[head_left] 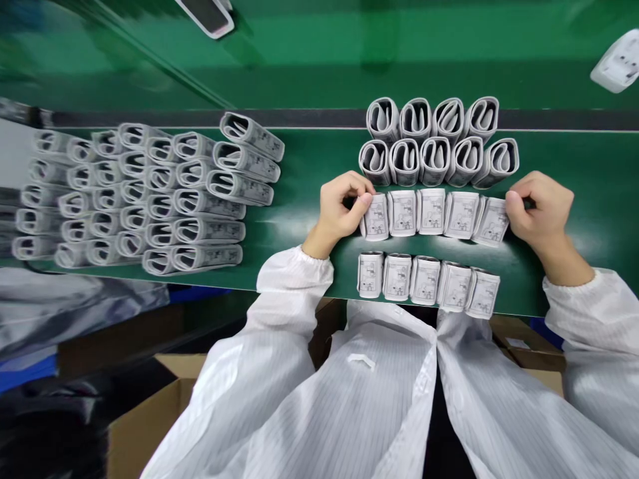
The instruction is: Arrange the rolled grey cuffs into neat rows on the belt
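A row of white, rolled-up printed leaflets lies across the bench in front of me, with line drawings facing up. My left hand is closed at the row's left end, thumb and fingertips pinching the outermost leaflet. At the opposite end, my right hand is likewise closed against the rightmost leaflet, fingers curled. Just behind stand two stacked rows of rolled leaflets, their spiral ends toward me. Nearer my body is another row of several leaflets, touched by neither hand.
Many more rolled leaflets are piled in stacked columns on the left of the green bench. A phone-like device lies at the top, and a white power socket at the far right. An open cardboard box stands below the bench.
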The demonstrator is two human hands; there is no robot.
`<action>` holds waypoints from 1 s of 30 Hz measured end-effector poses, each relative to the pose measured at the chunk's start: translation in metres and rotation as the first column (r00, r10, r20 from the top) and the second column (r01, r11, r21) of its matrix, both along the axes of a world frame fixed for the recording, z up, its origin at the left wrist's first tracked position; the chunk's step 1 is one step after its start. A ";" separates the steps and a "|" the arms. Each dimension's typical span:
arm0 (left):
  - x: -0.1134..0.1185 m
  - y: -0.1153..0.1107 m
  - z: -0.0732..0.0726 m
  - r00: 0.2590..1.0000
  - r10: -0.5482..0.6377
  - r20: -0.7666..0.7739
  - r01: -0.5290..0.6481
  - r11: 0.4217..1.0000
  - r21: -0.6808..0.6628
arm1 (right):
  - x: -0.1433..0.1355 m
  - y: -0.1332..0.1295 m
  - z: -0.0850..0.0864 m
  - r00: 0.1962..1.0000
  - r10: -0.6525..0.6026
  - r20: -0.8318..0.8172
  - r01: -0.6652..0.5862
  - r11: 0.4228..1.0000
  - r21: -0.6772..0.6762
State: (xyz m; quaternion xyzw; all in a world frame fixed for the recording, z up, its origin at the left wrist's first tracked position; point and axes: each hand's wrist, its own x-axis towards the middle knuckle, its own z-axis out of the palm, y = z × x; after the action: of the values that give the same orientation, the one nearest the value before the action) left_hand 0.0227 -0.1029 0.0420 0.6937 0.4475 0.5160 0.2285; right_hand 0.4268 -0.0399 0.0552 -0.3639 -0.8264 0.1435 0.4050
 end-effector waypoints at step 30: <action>0.002 0.005 -0.015 0.975 -0.096 -0.201 0.153 0.945 0.290 | -0.109 -0.033 0.068 0.637 0.185 0.748 -0.283 0.959 0.004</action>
State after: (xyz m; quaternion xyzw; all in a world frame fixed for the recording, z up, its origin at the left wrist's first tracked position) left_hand 0.0243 -0.0980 0.0268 0.7922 0.3370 0.4968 0.1091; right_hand 0.3178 -0.0732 0.1236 -0.2554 -0.9661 -0.0155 0.0334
